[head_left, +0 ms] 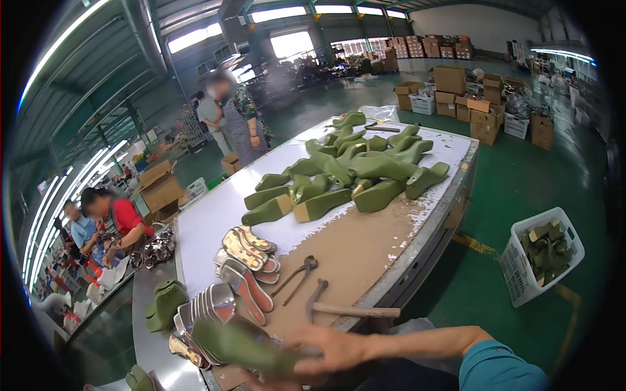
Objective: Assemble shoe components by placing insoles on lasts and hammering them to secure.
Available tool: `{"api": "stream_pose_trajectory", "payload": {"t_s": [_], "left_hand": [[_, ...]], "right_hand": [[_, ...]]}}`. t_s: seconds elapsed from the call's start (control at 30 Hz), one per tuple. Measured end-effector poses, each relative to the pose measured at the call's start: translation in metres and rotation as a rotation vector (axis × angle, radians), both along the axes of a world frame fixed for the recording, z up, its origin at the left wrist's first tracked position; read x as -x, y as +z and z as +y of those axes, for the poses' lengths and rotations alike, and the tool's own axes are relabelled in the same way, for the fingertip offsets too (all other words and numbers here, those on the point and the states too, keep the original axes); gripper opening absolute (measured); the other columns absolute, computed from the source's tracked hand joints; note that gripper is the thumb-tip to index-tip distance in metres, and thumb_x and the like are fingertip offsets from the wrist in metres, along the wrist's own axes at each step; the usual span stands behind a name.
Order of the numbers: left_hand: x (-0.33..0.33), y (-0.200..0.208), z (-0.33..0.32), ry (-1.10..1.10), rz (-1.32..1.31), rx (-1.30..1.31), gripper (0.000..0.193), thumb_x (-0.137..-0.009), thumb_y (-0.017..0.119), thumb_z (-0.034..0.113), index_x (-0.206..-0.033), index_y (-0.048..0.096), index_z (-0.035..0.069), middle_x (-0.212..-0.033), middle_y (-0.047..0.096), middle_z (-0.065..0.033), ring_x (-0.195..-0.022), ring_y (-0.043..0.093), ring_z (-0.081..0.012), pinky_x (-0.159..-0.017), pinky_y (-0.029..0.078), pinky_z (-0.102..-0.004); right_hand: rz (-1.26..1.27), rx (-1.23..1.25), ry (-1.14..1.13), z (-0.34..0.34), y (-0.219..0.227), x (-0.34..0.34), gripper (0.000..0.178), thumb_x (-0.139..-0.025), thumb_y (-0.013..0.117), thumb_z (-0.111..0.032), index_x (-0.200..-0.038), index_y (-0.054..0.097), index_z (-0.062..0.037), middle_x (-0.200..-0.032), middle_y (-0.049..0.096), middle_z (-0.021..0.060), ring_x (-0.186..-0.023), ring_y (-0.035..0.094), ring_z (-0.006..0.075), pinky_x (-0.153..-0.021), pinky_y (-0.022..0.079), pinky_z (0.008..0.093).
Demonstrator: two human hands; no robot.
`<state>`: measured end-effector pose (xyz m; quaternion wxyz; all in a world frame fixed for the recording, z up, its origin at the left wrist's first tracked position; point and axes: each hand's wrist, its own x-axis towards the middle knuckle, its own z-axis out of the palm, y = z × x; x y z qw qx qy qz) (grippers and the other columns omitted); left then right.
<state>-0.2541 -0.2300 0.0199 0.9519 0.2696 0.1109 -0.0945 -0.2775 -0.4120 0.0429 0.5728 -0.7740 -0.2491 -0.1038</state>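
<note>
Near the lower edge, my right hand (329, 348) is closed on the narrow end of a green shoe last (241, 342), which is blurred by motion. My left hand (264, 380) shows only in part under the last at the bottom edge; its fingers are smeared. Beside the last lie a fanned row of insoles (205, 303) and more insoles with metallic and red-edged faces (246, 287). A hammer (355, 311) with a wooden handle rests just beyond my right hand, next to a pair of pincers (297, 279).
Many green lasts (365, 169) are heaped on the far table. Others (166, 305) stand at the left. A white basket (512, 274) of lasts sits on the floor at right, with cardboard boxes (486, 124) behind. Co-workers (124, 218) work at left; two people (241, 124) stand beyond the table.
</note>
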Motion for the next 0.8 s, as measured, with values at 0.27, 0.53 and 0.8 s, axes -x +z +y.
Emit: {"api": "stream_pose_trajectory", "payload": {"t_s": [0.27, 0.53, 0.8], "left_hand": [[0.027, -0.013, 0.019, 0.123, -0.134, -0.076, 0.052, -0.088, 0.044, 0.042, -0.121, 0.053, 0.003, -0.102, 0.062, -0.0136, -0.079, 0.064, -0.0247, -0.068, 0.055, -0.0339], [0.010, -0.002, 0.026, -0.065, -0.648, -0.374, 0.080, -0.086, 0.056, 0.044, -0.149, 0.020, 0.011, -0.143, 0.036, -0.0216, -0.132, 0.037, -0.0380, -0.107, 0.035, -0.0468], [-0.001, -0.024, 0.068, 0.524, -0.442, -0.235, 0.050, -0.090, 0.053, 0.026, -0.135, 0.034, 0.014, -0.127, 0.048, -0.0209, -0.114, 0.052, -0.0368, -0.099, 0.043, -0.0510]], "right_hand": [[0.290, -0.372, 0.327, 0.061, -0.074, 0.024, 0.082, -0.087, 0.065, -0.046, -0.145, 0.023, -0.0054, -0.137, 0.040, 0.0169, -0.125, 0.042, 0.0222, -0.104, 0.036, 0.0340], [0.265, -0.201, 0.181, 0.040, -0.043, 0.018, 0.085, -0.069, 0.085, -0.015, -0.134, 0.032, 0.0003, -0.133, 0.045, 0.0209, -0.125, 0.046, 0.0301, -0.106, 0.035, 0.0389], [-0.328, 0.292, -0.045, 0.066, -0.066, -0.011, 0.070, -0.063, 0.081, -0.006, -0.122, 0.046, -0.0095, -0.122, 0.048, 0.0170, -0.102, 0.052, 0.0371, -0.087, 0.046, 0.0436]]}}
